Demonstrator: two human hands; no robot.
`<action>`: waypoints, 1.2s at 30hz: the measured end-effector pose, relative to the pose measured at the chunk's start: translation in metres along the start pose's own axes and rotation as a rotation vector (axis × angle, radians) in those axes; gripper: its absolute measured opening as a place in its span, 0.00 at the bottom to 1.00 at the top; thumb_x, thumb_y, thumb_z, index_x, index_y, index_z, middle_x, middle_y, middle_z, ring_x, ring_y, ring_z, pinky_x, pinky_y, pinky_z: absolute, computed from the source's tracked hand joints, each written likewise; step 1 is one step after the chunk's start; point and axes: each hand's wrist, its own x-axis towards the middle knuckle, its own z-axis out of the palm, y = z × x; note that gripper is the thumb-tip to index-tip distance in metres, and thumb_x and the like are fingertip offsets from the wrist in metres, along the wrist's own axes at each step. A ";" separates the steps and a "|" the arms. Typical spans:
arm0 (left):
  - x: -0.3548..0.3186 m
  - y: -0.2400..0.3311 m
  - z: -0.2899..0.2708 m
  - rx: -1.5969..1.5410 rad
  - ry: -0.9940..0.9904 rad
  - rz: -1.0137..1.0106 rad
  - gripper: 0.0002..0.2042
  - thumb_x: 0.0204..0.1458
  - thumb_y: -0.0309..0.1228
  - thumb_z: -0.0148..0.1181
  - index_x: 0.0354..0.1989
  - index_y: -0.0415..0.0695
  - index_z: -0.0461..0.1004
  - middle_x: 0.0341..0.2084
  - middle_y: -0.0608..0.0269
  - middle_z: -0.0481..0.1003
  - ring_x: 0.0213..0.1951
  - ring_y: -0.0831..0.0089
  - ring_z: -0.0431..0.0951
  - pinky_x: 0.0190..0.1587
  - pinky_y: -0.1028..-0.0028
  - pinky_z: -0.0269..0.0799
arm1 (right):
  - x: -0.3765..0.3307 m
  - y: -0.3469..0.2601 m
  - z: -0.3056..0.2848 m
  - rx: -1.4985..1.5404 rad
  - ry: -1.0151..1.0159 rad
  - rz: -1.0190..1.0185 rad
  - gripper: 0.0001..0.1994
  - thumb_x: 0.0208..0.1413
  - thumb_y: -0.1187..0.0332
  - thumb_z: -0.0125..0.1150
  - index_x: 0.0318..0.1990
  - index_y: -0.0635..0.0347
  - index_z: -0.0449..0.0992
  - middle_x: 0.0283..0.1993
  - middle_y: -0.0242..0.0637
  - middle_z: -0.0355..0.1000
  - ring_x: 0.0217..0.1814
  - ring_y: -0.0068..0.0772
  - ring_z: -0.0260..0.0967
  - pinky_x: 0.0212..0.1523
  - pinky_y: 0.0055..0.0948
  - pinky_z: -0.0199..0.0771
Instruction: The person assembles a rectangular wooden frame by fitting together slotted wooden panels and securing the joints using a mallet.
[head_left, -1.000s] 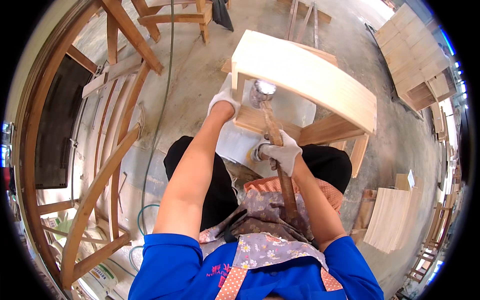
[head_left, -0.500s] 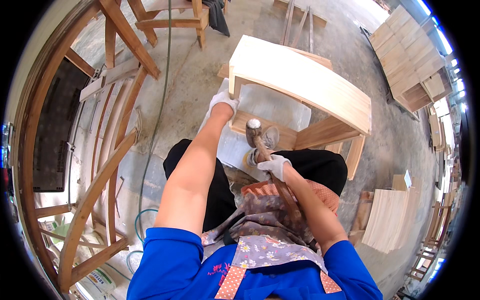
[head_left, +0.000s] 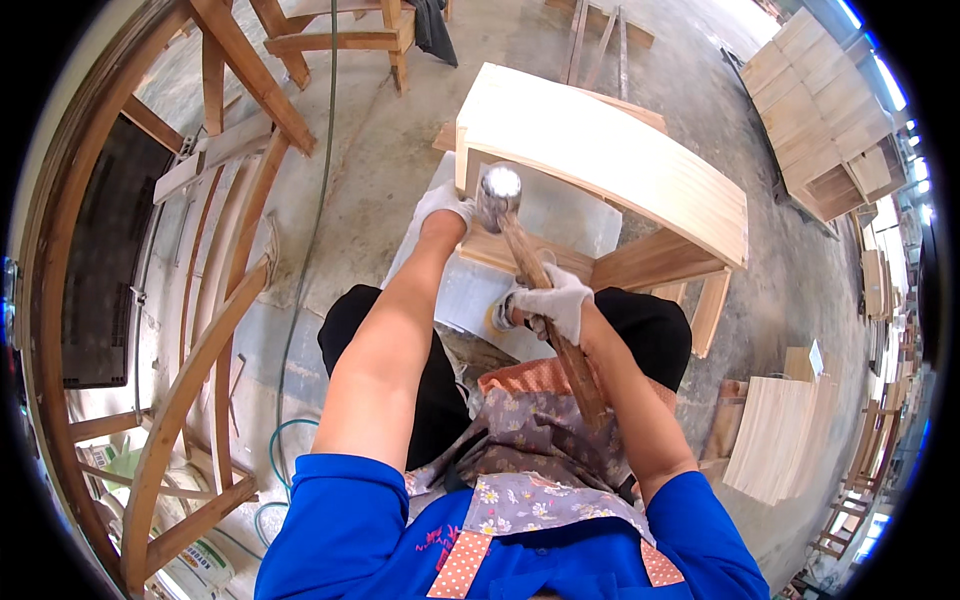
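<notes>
A pale wooden box frame [head_left: 600, 150] lies ahead of my knees, its long top board uppermost and its front side open. My left hand [head_left: 443, 204], in a white glove, is closed round the frame's left end; its fingertips are partly hidden behind the wood. In my right hand [head_left: 556, 302], also gloved, is a hammer [head_left: 524, 252] with a shiny rounded metal head and a long wooden handle. The hammer head is raised near the frame's left end, apart from the wood as far as I can see. The handle's butt points back toward my apron.
A tall wooden rack [head_left: 255, 235] stands close on my left, with a green hose [head_left: 318, 200] along the floor beside it. Stacked boards [head_left: 775, 435] lie at the right. Wooden boxes [head_left: 820, 110] are piled at the far right. A grey sheet [head_left: 575, 215] lies under the frame.
My right hand has lifted the hammer, and its head has come up and slightly farther from me. My left hand keeps its hold on the frame.
</notes>
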 end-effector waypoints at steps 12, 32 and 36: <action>0.010 0.016 0.009 -0.411 0.275 0.031 0.20 0.46 0.44 0.64 0.45 0.46 0.76 0.40 0.51 0.78 0.45 0.53 0.77 0.48 0.64 0.71 | -0.060 0.066 -0.013 0.077 -0.020 0.015 0.23 0.47 0.64 0.67 0.50 0.65 0.70 0.37 0.31 0.69 0.37 0.20 0.64 0.38 0.21 0.66; -0.039 0.071 -0.055 -0.269 0.455 0.373 0.14 0.51 0.35 0.57 0.47 0.49 0.75 0.37 0.50 0.79 0.43 0.52 0.78 0.45 0.63 0.72 | -0.297 0.084 -0.035 0.663 0.572 -0.402 0.27 0.44 0.67 0.61 0.53 0.68 0.66 0.23 0.35 0.66 0.15 0.25 0.62 0.13 0.22 0.60; -0.015 0.054 -0.058 -0.207 0.451 0.434 0.15 0.49 0.35 0.59 0.47 0.53 0.75 0.37 0.51 0.79 0.43 0.49 0.78 0.44 0.58 0.74 | -0.310 0.103 -0.044 0.675 0.538 -0.431 0.24 0.52 0.64 0.58 0.55 0.66 0.63 0.25 0.33 0.63 0.16 0.22 0.58 0.14 0.22 0.57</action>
